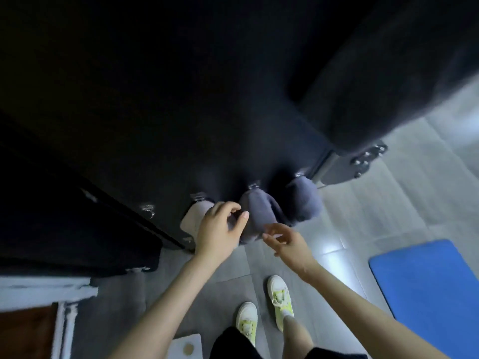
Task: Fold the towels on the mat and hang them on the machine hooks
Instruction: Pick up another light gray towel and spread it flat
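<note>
Just beside left fingers [234, 206] — grey towel [259, 211] hangs.

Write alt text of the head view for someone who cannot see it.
A left hand and right hand reach toward three towels hung on a black machine: a pale towel, a middle grey towel and a right grey towel. A blue mat lies on the floor.

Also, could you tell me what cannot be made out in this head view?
Head view: the machine is too dark to show detail.
Head view: the left hand covers part of the beige towel.
Head view: the right edge cuts off the blue mat.
</note>
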`<state>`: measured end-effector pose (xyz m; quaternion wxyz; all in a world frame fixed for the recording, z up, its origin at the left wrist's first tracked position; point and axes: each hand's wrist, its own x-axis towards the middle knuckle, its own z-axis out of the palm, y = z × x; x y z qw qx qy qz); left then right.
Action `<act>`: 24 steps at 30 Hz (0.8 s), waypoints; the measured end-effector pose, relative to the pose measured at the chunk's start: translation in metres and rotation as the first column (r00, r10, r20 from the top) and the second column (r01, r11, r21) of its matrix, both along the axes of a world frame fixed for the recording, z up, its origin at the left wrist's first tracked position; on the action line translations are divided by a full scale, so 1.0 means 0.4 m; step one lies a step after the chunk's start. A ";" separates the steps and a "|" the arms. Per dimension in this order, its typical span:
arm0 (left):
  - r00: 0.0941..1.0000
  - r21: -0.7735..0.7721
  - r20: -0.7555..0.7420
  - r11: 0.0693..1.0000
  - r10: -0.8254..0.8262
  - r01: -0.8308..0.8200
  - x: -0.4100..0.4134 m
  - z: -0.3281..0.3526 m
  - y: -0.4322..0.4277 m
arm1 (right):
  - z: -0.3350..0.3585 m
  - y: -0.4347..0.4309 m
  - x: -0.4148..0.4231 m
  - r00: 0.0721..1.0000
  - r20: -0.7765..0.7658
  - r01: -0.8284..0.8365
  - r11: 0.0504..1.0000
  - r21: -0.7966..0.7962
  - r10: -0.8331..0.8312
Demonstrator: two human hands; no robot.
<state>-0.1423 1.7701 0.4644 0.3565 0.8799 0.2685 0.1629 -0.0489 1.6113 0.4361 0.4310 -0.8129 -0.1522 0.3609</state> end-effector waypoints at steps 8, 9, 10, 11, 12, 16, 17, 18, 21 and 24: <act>0.870 -0.113 -0.010 0.865 -0.493 0.489 0.214 0.041 -0.203 | 0.056 -0.391 0.040 0.920 0.035 0.392 0.916 -0.085 -0.390; 0.834 -0.107 -0.006 0.829 -0.552 0.549 0.248 0.049 -0.244 | 0.062 -0.441 0.042 0.892 0.040 0.452 0.887 -0.096 -0.450; 0.791 -0.099 -0.011 0.787 -0.612 0.608 0.283 0.054 -0.287 | 0.063 -0.492 0.043 0.857 0.045 0.514 0.851 -0.103 -0.513; 0.743 -0.097 -0.022 0.742 -0.668 0.664 0.316 0.059 -0.333 | 0.063 -0.542 0.043 0.819 0.048 0.573 0.812 -0.110 -0.572; 0.691 -0.102 -0.038 0.691 -0.722 0.716 0.350 0.061 -0.379 | 0.060 -0.592 0.042 0.780 0.047 0.624 0.772 -0.118 -0.624; 0.426 -0.084 -0.107 0.435 -0.898 0.896 0.479 0.072 -0.588 | 0.035 -0.784 0.027 0.630 0.022 0.765 0.615 -0.191 -0.776; 0.366 -0.091 -0.127 0.379 -0.922 0.921 0.507 0.076 -0.643 | 0.029 -0.829 0.022 0.596 0.023 0.789 0.579 -0.205 -0.803; 0.315 -0.104 -0.145 0.331 -0.938 0.938 0.536 0.077 -0.699 | 0.021 -0.875 0.018 0.560 0.020 0.812 0.544 -0.213 -0.828; 0.185 -0.121 -0.181 0.209 -0.966 0.970 0.627 0.074 -0.866 | -0.009 -1.015 0.018 0.456 -0.013 0.863 0.445 -0.238 -0.890; 0.075 -0.136 -0.221 0.107 -0.973 0.985 0.730 0.060 -1.033 | -0.030 -1.163 0.045 0.343 -0.040 0.910 0.343 -0.233 -0.938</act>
